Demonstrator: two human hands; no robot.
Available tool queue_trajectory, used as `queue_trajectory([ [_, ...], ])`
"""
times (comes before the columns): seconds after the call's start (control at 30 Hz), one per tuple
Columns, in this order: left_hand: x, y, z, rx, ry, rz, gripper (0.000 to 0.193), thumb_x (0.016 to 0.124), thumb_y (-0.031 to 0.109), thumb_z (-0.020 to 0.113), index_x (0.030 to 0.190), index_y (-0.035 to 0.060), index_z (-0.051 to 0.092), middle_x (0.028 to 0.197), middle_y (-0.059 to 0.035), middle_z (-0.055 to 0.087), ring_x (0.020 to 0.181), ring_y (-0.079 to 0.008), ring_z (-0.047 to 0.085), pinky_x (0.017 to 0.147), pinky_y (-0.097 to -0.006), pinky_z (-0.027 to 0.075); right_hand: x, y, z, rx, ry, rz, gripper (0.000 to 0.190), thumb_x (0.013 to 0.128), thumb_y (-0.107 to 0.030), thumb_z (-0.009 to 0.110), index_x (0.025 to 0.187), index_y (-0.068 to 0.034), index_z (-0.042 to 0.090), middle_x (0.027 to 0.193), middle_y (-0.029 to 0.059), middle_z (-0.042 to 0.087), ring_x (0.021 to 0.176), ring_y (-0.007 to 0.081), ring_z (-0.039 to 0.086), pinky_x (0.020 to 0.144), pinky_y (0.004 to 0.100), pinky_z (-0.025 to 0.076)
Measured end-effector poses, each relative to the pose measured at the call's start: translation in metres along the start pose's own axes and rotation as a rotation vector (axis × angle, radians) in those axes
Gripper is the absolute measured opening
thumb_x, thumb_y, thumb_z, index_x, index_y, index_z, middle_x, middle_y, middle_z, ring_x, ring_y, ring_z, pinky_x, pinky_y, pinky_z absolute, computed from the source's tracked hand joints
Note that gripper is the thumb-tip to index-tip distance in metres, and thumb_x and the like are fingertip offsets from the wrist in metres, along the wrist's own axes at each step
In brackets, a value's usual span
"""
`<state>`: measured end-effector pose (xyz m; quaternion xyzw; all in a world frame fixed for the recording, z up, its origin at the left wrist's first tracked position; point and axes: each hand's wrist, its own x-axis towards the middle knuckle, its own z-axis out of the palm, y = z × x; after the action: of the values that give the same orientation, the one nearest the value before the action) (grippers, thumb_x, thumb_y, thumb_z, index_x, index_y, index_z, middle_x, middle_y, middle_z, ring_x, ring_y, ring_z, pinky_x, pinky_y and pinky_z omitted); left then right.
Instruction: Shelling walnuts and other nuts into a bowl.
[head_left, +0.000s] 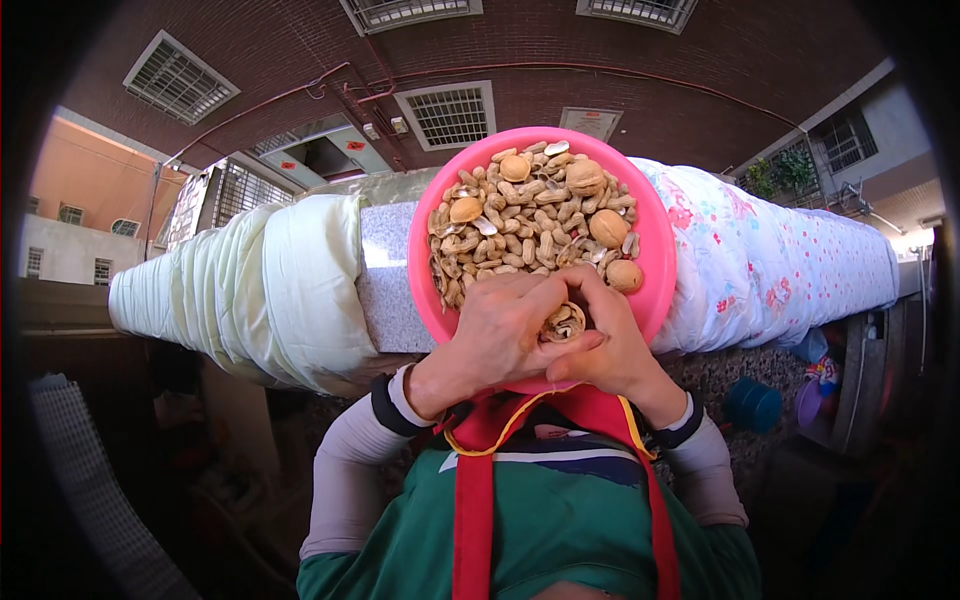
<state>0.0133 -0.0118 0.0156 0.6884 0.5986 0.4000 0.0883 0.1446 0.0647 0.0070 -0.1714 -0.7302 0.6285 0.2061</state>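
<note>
A cracked walnut (564, 322) with its broken inside facing up is held between my two hands, over the near part of a pink plastic basin (660, 247). My left hand (499, 322) grips its left side, thumb pointing across below the shell. On the other side, my right hand (611, 334) curls its fingers and thumb around it. Unshelled peanuts (529, 217) fill the basin beyond my hands. Among them lie several walnuts, including a large one (585, 178) at the far right and one (624, 275) near my right fingers. My palms are hidden.
The basin rests on a speckled stone ledge (394, 300). A pale green quilt (315, 277) drapes over the ledge at left, and a floral quilt (772, 262) at right. Lower right are a teal bucket (752, 405) and a purple basin (808, 403). A brick wall (517, 37) rises beyond.
</note>
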Motion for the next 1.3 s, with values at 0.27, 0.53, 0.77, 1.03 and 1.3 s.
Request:
queue_trajectory([
  [0.27,-0.002,0.010,0.004,-0.364,-0.083,-0.301,0.034,0.067,0.033,0.065,0.077,0.0018,0.055,0.064,-0.0119,0.054,0.056,-0.0245,0.054,0.050,-0.0307,0.041,0.000,-0.014,-0.009,-0.414,-0.037,-0.049,0.068,0.054,-0.047,0.072,0.095,0.000,0.045,0.077,0.0185,0.056,0.072,0.0335,0.058,0.062,0.0367,0.045],
  [0.53,-0.009,0.012,0.006,-0.311,-0.090,-0.283,0.035,0.069,0.035,0.062,0.074,0.0013,0.055,0.064,-0.0138,0.054,0.058,-0.0284,0.055,0.051,-0.0340,0.042,-0.001,-0.018,-0.008,-0.377,-0.090,-0.032,0.055,0.058,-0.045,0.069,0.081,-0.001,0.045,0.070,0.0188,0.056,0.066,0.0337,0.057,0.058,0.0379,0.044],
  [0.77,-0.015,0.010,0.008,-0.296,-0.037,-0.232,0.027,0.065,0.024,0.066,0.074,0.0006,0.057,0.060,-0.0121,0.053,0.052,-0.0208,0.054,0.047,-0.0286,0.040,-0.005,-0.018,-0.002,-0.360,-0.080,-0.010,0.054,0.058,-0.040,0.068,0.085,0.001,0.046,0.071,0.0173,0.054,0.070,0.0299,0.058,0.061,0.0342,0.044],
  [1.03,-0.005,0.011,0.006,-0.239,0.112,-0.212,0.030,0.065,0.015,0.069,0.089,0.0024,0.055,0.070,-0.0082,0.056,0.055,-0.0151,0.055,0.047,-0.0232,0.042,-0.013,-0.003,0.008,0.749,-0.024,0.349,0.041,0.081,-0.028,0.053,0.111,-0.004,0.037,0.097,0.0070,0.050,0.090,0.0128,0.049,0.076,0.0266,0.042],
  [1.3,-0.002,0.015,-0.008,-0.853,-0.107,-0.489,0.025,0.084,0.013,0.049,0.107,0.0010,0.051,0.074,-0.0024,0.055,0.062,-0.0070,0.050,0.057,-0.0189,0.040,-0.011,0.002,0.003,0.719,0.049,0.306,0.028,0.087,-0.025,0.046,0.106,-0.005,0.043,0.083,0.0031,0.054,0.066,0.0090,0.052,0.060,0.0204,0.043],
])
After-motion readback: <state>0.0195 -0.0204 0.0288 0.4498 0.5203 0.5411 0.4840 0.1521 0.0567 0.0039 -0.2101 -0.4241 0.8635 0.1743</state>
